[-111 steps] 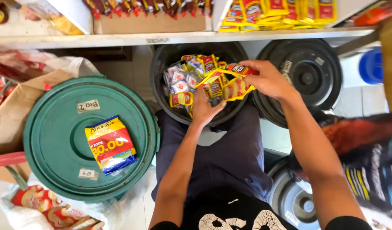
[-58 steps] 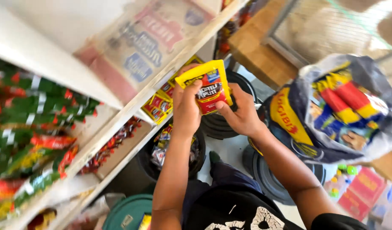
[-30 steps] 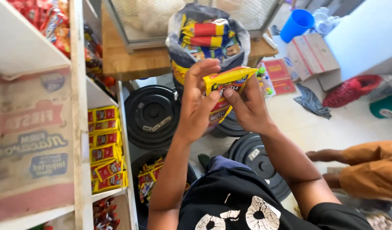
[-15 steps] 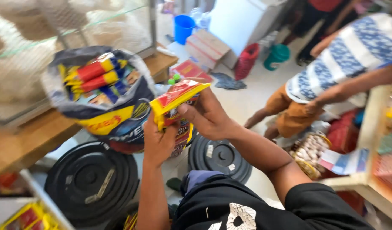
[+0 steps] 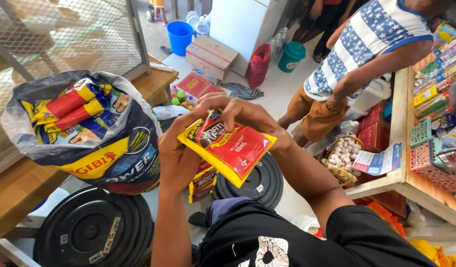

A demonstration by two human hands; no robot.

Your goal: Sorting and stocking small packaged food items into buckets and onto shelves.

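Since half a second ago the view has swung down and settled, and the red-and-yellow sachet (image 5: 228,147), then held nearly edge-on, now lies tilted flat toward the camera with its red face fully showing; I judge the person is checking or separating the sachets, not stowing them. The sachet sits in front of the chest, held up above the black bin lids, with more yellow-and-red sachets (image 5: 202,182) hanging beneath it at about 7 o'clock. The left hand (image 5: 176,151) cups the sachet from underneath on its 9 o'clock side, its fingers curled closed around the yellow edge and the hanging strip. The right hand (image 5: 247,118) comes over from 1 o'clock, its fingers (image 5: 215,101) bent and pressed down on the top edge, pinching the sachet against the thumb, which is hidden behind the packet. At 9 o'clock a large open sack (image 5: 84,133) full of coloured packets rests on a wooden worktop (image 5: 20,198). At 2 o'clock another person in a striped shirt (image 5: 366,44) bends near a basket of garlic (image 5: 340,158).
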